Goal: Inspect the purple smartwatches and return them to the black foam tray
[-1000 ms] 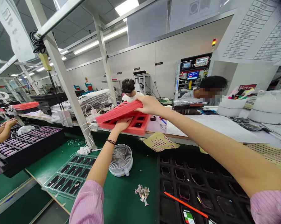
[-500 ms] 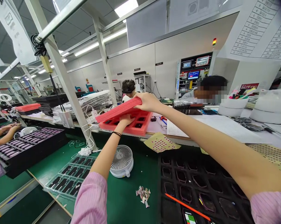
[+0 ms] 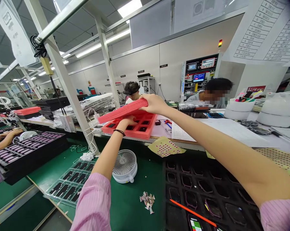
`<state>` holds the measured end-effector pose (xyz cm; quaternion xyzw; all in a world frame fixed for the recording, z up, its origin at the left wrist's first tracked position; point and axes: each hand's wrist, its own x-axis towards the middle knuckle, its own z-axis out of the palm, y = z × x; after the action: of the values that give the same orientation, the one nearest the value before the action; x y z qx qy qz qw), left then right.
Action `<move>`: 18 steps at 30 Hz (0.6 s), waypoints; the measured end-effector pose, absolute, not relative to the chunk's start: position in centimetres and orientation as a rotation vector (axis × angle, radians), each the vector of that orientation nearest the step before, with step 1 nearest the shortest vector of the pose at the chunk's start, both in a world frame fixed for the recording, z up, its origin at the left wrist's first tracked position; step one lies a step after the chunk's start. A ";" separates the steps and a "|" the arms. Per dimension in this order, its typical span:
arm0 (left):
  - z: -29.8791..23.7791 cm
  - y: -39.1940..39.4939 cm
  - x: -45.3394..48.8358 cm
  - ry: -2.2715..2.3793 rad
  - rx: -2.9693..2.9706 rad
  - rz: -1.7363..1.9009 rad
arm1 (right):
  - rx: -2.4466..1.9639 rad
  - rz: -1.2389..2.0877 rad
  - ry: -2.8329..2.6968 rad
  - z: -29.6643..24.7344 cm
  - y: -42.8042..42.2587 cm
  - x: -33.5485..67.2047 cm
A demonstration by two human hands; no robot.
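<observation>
Over our green workbench [image 3: 125,205], just past a white desk fan [image 3: 124,166], our right hand [image 3: 155,104] pinches the end of a tilted red foam sheet [image 3: 123,110]. Our left hand [image 3: 127,121], fingers together, lies beneath the sheet, just above a red foam tray [image 3: 145,132]. A co-worker [image 3: 132,91] sits beyond.

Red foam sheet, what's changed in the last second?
The red foam sheet has tilted more edge-on in the right hand, showing more of the red foam tray beneath. The left hand has moved further in under the sheet. The desk fan stayed where it was.
</observation>
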<state>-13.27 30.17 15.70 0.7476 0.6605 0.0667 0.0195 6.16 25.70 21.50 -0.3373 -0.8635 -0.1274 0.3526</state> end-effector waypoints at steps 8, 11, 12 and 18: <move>14.8 29.7 -13.3 2.202 2.297 0.332 | -0.865 -0.325 -2.241 21.5 25.6 6.1; 14.8 30.4 -12.9 2.229 2.226 0.351 | -0.857 -0.343 -2.239 21.3 25.5 5.9; 14.8 30.7 -12.8 2.250 2.199 0.367 | -0.859 -0.346 -2.237 21.3 25.5 5.9; 13.3 30.9 -12.9 2.318 2.115 0.646 | -0.867 -0.323 -2.212 21.2 25.5 6.1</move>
<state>-12.87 30.95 13.33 0.6598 0.7233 0.2014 -0.0310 6.14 25.53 21.23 -0.3371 -0.8594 -0.1255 0.3635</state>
